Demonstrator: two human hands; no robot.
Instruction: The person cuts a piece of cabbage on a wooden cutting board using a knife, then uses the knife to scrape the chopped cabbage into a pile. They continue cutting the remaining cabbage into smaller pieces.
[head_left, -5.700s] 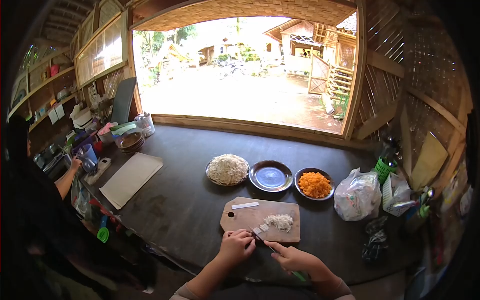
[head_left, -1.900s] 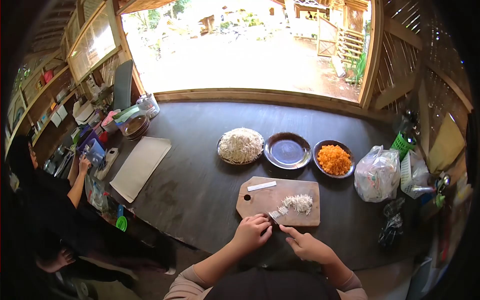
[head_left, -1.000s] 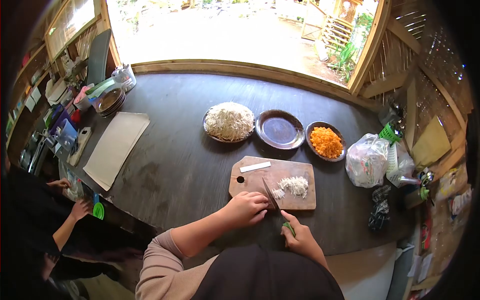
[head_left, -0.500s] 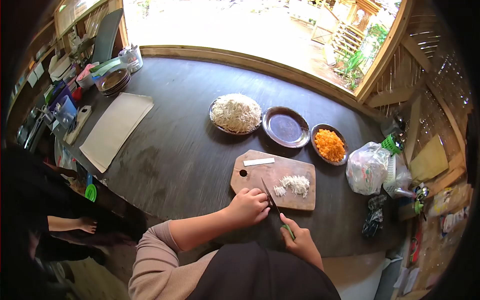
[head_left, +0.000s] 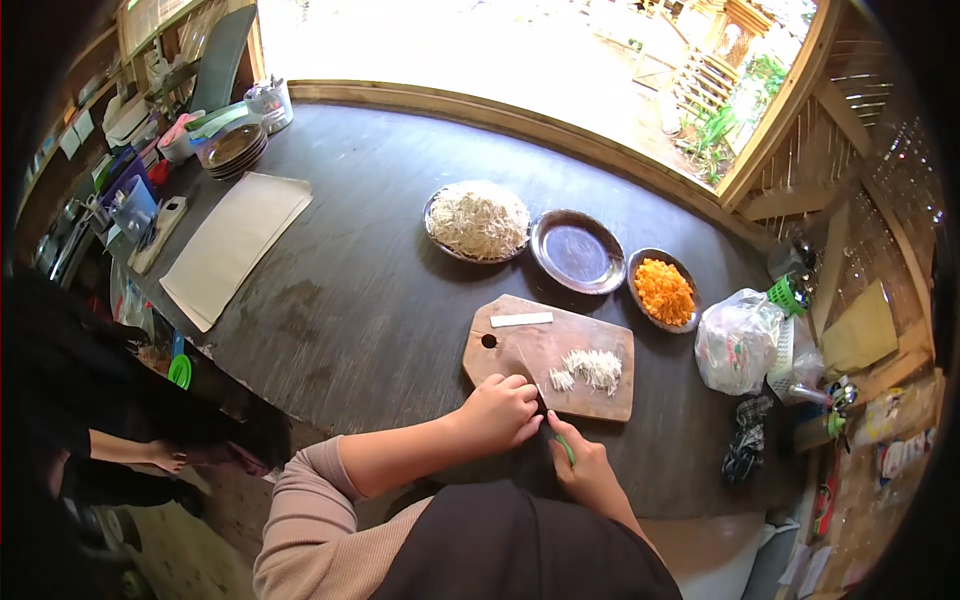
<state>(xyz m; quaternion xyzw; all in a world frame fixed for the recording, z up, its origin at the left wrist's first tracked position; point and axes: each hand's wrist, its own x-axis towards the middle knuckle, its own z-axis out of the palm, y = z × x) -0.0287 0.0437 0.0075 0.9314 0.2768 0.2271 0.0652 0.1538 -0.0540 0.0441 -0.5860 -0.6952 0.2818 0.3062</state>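
My right hand (head_left: 585, 468) grips a knife (head_left: 567, 446) by its green handle, its blade slanting up and left over the cutting board (head_left: 590, 333). Close against the blade, my left hand (head_left: 503, 412) rests on the board's near edge with fingers curled down; whatever lies under them is hidden. A small heap of white shreds (head_left: 597, 370) sits on the board's right part. Toward its far left lies a white strip (head_left: 521, 319), near the board's hole.
Behind the board stand a bowl of pale shreds (head_left: 478, 222), a bare brown plate (head_left: 577, 252) and a bowl of orange bits (head_left: 664, 293). A plastic bag (head_left: 738, 340) is at right. Paper sheets (head_left: 240, 240) lie left. Another person's hand (head_left: 168, 457) shows at far left.
My right hand and the knife have shifted a little up and left, bringing the blade closer to my left fingers. The other person's hand has moved slightly.
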